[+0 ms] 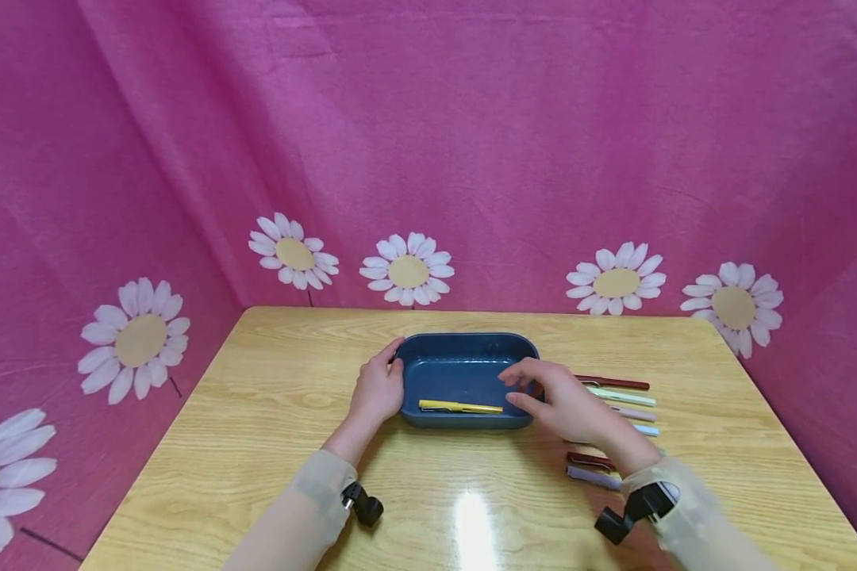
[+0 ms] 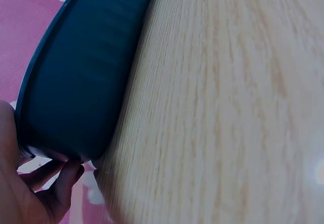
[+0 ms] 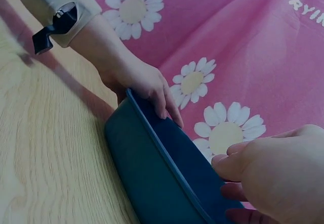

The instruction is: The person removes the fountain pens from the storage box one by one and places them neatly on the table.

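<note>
A dark blue, deep rectangular dish [image 1: 464,422] with rounded corners stands on the table, one yellow pen [image 1: 460,407] lying inside along its near side. My left hand [image 1: 380,388] grips the dish's left end, thumb over the rim and fingers around the outside; the left wrist view shows fingers against the outer wall [image 2: 81,77]. Over the dish's right end is my right hand [image 1: 560,400], its fingers loosely bent and apart, holding nothing. In the right wrist view this hand [image 3: 281,176] hovers by the dish's rim.
Right of the dish lie several pens, among them a dark red pen [image 1: 617,383], a pale green pen [image 1: 624,396] and a purple pen [image 1: 593,477]. My right forearm covers part of them. A pink flowered cloth [image 1: 471,159] hangs behind the wooden table [image 1: 271,444].
</note>
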Available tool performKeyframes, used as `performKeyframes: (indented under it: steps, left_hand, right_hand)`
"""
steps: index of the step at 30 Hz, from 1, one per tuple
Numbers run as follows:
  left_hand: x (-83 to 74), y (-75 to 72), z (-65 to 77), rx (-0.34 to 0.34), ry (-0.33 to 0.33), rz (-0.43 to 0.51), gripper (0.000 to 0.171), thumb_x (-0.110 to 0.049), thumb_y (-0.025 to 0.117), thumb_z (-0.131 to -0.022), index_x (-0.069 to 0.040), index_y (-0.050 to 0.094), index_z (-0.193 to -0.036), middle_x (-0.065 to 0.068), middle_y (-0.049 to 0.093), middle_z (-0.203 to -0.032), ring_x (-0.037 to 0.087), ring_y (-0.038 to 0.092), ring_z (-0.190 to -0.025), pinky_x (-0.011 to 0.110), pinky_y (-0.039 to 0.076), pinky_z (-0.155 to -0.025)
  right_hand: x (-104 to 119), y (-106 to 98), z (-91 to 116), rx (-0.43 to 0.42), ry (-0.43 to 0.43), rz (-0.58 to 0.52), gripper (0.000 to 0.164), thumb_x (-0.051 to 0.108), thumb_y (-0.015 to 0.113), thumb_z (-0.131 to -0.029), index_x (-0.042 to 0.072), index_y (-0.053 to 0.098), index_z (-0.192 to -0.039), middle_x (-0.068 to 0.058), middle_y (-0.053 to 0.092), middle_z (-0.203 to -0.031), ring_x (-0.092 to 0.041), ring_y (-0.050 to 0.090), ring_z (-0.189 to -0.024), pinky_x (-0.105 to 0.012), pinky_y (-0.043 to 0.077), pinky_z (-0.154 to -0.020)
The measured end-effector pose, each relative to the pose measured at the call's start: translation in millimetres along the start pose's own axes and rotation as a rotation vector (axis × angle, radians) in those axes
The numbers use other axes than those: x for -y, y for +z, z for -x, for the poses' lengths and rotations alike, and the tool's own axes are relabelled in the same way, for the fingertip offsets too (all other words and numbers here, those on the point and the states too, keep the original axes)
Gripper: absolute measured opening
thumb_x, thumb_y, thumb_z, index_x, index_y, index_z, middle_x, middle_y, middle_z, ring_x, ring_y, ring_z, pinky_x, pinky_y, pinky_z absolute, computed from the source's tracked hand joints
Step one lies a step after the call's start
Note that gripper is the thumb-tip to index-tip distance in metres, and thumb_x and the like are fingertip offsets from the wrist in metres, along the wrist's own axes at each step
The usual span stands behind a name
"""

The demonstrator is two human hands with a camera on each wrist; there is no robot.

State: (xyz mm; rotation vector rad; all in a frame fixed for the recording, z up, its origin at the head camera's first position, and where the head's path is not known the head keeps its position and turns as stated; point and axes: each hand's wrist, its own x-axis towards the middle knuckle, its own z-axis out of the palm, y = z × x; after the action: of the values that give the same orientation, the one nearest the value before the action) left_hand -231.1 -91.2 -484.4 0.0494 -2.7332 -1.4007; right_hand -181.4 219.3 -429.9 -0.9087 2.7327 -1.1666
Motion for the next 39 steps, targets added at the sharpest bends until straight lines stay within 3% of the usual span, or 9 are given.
performKeyframes:
  steps: [5, 12, 22, 31, 39]
  left_hand:
    - [-2.6, 0.4, 0.1, 0.004, -0.009, 0.008, 0.046, -0.021, 0.047, -0.113, -0.022, 0.051, -0.159, 0.013, 0.056, -0.155, 0.034, 0.051, -0.143, 0.058, 0.042, -0.114]
    - [-0.3, 2.1, -0.7, 0.008, -0.010, 0.011, 0.046, -0.021, 0.047, -0.113, -0.021, 0.051, -0.159, 0.013, 0.055, -0.155, 0.034, 0.051, -0.143, 0.057, 0.042, -0.115]
    - [1.8, 2.6, -2.1, 0.011, -0.010, 0.010, 0.047, -0.021, 0.047, -0.113, -0.020, 0.050, -0.160, 0.013, 0.054, -0.156, 0.034, 0.050, -0.144, 0.057, 0.041, -0.115]
    - [3.9, 1.7, -2.5, 0.004, -0.007, 0.010, 0.047, -0.020, 0.047, -0.113, -0.019, 0.051, -0.160, 0.013, 0.055, -0.155, 0.033, 0.050, -0.144, 0.056, 0.042, -0.115]
    - [3.0, 1.4, -2.3, 0.002, -0.017, 0.010, 0.046, -0.020, 0.047, -0.113, -0.021, 0.051, -0.159, 0.012, 0.054, -0.156, 0.033, 0.050, -0.144, 0.057, 0.042, -0.115]
  right_hand:
    - [-1.4, 6.7, -11.6, 0.019, -0.002, -0.038, 0.027, 0.011, 0.070, -0.104, 0.014, 0.070, -0.131, -0.005, 0.070, -0.118, -0.016, 0.063, -0.098, -0.034, 0.056, -0.076]
    - [-4.1, 14.2, -29.1, 0.055, -0.051, -0.053, 0.027, 0.008, 0.070, -0.103, 0.006, 0.069, -0.130, -0.012, 0.071, -0.120, -0.018, 0.065, -0.101, -0.035, 0.057, -0.081]
    - [-6.6, 22.5, -45.9, 0.164, 0.011, -0.043, 0.028, 0.011, 0.070, -0.104, 0.001, 0.069, -0.130, -0.012, 0.071, -0.117, -0.018, 0.065, -0.100, -0.036, 0.057, -0.081]
    - [-15.2, 30.8, -62.1, 0.211, -0.023, -0.014, 0.028, 0.009, 0.073, -0.101, -0.002, 0.071, -0.126, -0.012, 0.073, -0.115, -0.021, 0.069, -0.102, -0.040, 0.059, -0.087]
    - [-16.8, 36.7, -73.7, 0.279, 0.017, 0.006, 0.027, 0.005, 0.079, -0.095, 0.000, 0.073, -0.121, -0.008, 0.073, -0.109, -0.017, 0.071, -0.096, -0.039, 0.060, -0.089]
